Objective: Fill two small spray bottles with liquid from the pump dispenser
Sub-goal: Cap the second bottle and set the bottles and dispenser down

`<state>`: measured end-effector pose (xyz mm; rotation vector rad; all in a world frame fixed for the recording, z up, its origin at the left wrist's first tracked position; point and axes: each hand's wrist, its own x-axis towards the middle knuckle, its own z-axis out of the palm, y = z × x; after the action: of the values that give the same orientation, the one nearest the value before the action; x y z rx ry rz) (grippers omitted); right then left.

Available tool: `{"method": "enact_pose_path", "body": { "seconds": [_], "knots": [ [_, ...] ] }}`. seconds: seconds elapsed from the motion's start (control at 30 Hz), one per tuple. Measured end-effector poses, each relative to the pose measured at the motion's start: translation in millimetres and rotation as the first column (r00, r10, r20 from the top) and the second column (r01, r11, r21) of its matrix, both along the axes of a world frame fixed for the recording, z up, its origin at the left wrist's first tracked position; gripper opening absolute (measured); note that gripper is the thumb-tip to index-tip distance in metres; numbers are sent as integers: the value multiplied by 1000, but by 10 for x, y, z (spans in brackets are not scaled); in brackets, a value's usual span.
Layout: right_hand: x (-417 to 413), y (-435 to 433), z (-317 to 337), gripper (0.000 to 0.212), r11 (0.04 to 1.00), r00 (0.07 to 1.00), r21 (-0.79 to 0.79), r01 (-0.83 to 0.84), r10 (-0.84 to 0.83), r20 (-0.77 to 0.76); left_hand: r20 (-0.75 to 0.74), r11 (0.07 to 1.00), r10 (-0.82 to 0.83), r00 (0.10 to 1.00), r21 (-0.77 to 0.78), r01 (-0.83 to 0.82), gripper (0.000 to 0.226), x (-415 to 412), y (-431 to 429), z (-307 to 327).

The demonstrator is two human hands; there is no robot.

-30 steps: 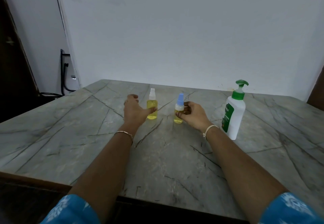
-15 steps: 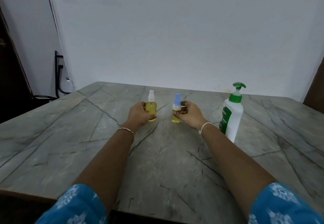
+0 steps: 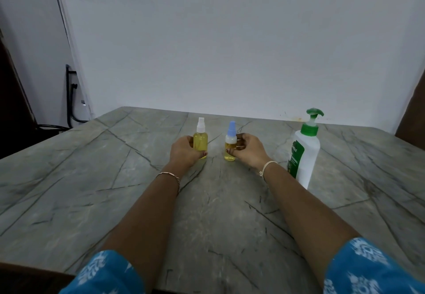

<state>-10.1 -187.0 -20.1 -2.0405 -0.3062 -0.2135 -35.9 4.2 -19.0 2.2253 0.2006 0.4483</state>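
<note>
Liquid, clear yellow, filled both small round bottles standing on the veined grey stone table (image 3: 115,190). Your left hand (image 3: 184,150) curled its fingers round the white-capped bottle (image 3: 200,140). At its 3 o'clock, your right hand (image 3: 249,150) pinched the blue-capped bottle (image 3: 230,143). Further toward 3 o'clock, the opaque white pump dispenser (image 3: 305,155) stood upright and untouched. Both grips matched those of half a second earlier.

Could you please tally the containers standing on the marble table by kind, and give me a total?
Small spray bottles: 2, the white-capped spray bottle and the blue-capped spray bottle
Pump dispenser: 1
Total: 3
</note>
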Motion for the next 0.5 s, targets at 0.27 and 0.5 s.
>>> {"method": "enact_pose_path", "body": {
  "seconds": [0.27, 0.5],
  "knots": [
    [-31, -5, -15, 65, 998, 1000, 58, 8, -7, -24, -6, 1000, -18, 1000, -20, 18, 55, -18, 8, -40],
    [-253, -52, 97, 68, 995, 988, -9, 100, -98, 119, -44, 1000, 1, 999, -2, -1, 64, -50, 23, -5]
  ]
}}
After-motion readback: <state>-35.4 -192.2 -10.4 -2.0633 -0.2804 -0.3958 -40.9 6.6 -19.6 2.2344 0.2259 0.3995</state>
